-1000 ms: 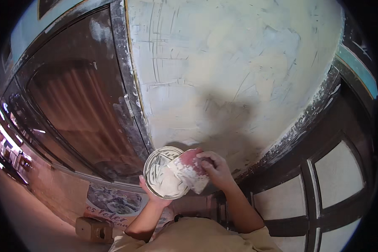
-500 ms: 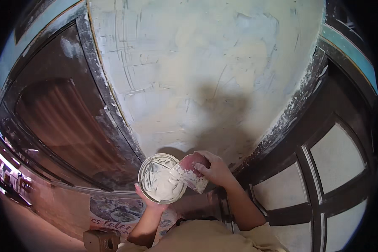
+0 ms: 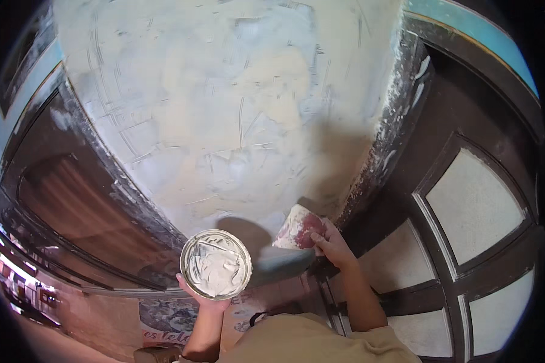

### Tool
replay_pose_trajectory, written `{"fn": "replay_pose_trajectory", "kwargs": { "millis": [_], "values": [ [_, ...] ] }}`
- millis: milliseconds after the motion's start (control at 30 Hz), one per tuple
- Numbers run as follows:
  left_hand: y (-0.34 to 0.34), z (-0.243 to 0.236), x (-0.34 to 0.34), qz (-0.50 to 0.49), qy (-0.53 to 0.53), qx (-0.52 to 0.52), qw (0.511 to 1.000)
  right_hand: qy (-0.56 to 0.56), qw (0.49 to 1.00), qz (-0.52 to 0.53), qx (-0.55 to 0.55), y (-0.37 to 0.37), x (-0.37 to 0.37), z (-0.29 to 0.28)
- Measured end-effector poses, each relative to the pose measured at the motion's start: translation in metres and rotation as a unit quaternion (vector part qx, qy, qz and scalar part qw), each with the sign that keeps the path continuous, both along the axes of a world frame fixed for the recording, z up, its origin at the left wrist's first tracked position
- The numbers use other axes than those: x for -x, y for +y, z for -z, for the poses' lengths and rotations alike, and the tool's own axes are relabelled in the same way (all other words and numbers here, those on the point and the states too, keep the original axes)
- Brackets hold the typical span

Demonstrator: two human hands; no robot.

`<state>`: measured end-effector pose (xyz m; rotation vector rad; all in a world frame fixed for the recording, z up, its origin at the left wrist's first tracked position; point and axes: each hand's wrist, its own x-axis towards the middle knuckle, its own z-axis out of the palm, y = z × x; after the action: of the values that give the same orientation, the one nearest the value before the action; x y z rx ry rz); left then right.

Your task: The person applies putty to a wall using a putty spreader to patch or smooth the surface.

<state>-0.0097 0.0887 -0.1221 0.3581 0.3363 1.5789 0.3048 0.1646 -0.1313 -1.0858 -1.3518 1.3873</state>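
My left hand (image 3: 194, 288) is closed round a round metal tin (image 3: 215, 264) of creamy white paste, held at the lower middle of the view with tool marks across the paste. To its right, my right hand (image 3: 331, 243) grips a flat reddish scraper (image 3: 300, 227) caked with white paste, its face and edge tilted toward the wall (image 3: 236, 121). The scraper is apart from the tin and close to the wall; whether it touches the surface I cannot tell. The wall is pale, patchy and scored, with shadows of the tin and hands on its lower part.
A dark wooden door (image 3: 72, 206) with a reddish pane stands left, a dark door (image 3: 442, 254) with pale panels right, both with paint-smeared frames. Low down are a printed banner (image 3: 163, 317) and a brown stool (image 3: 154, 354), partly cut off. A bright passage (image 3: 21, 284) shows far left.
The scraper has left the tin and moved up and right toward the wall, turning over. The tin has moved down and left. The view has shifted, so the wall and doorframes sit further left.
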Motion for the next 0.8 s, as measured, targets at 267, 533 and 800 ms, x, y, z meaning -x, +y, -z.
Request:
{"fn": "replay_pose_trajectory", "kwargs": {
  "millis": [267,533,800],
  "values": [
    [-0.011,0.002,-0.106,0.097,-0.132,-0.018,0.986,0.111,0.985,0.124,0.047,0.034,-0.068,0.049],
    [-0.017,0.018,-0.152,0.01,0.029,0.037,0.999,-0.188,0.92,0.251,-0.235,0.089,-0.087,-0.018],
    [-0.031,0.009,-0.16,-0.057,0.061,0.035,0.996,-0.139,0.922,0.311,-0.183,0.083,-0.119,0.023]
  ]
}}
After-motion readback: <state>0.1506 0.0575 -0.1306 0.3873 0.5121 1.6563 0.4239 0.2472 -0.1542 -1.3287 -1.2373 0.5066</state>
